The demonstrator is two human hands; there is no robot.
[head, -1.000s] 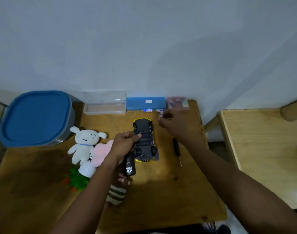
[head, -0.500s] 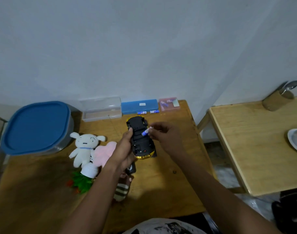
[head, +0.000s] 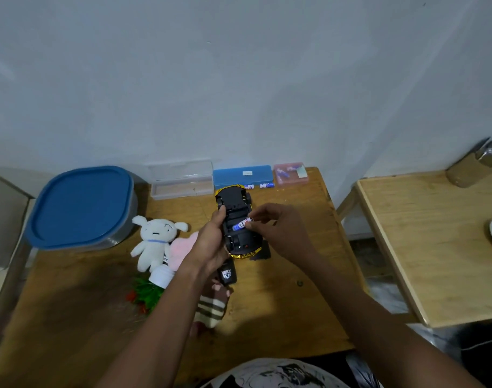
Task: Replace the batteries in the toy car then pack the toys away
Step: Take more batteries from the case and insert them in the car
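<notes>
A yellow toy car [head: 235, 203] lies upside down on the wooden table [head: 281, 317], its black underside facing up. My left hand [head: 209, 245] grips the car's left side. My right hand [head: 278, 228] pinches a blue and white battery [head: 240, 225] and holds it slanted over the car's open battery bay. Two more batteries [head: 263, 186] lie by the blue case at the back. A white plush dog [head: 155, 239], a pink plush [head: 183, 249] and a striped plush [head: 211, 309] lie left of and below the car. A black remote [head: 228, 274] sits under my left wrist.
A large blue-lidded tub [head: 79, 205] stands at the back left. A clear case [head: 181, 179], a blue case [head: 243, 175] and a pink box [head: 291, 173] line the wall. A small green plant [head: 146, 292] lies by the plushes. A second table [head: 435, 233] stands to the right.
My right hand picked a battery up from the back of the table and brought it down over the car's underside. My left hand slid along the car's side. The camera view shifted right.
</notes>
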